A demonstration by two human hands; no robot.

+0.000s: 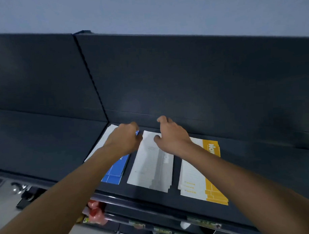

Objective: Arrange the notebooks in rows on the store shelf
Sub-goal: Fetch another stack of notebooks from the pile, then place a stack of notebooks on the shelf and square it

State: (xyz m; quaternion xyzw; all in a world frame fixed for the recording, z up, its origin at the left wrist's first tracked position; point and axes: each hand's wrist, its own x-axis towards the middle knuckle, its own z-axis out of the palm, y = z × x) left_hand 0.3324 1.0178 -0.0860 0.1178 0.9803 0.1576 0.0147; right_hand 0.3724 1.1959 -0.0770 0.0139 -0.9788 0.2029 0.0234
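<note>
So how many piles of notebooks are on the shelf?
3. The blue pile lies on the left, under the left hand, the grey pile in the middle, the yellow pile on the right. Arms may hide others.

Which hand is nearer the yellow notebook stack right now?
Right. The right hand is at the far end of the grey stack, beside the yellow stack; the left hand is over the blue stack, farther away.

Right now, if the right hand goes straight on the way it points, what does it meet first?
Probably the shelf's dark back panel: the right hand reaches over the grey notebook stack toward it, nothing visible between. Depth is unclear.
</note>
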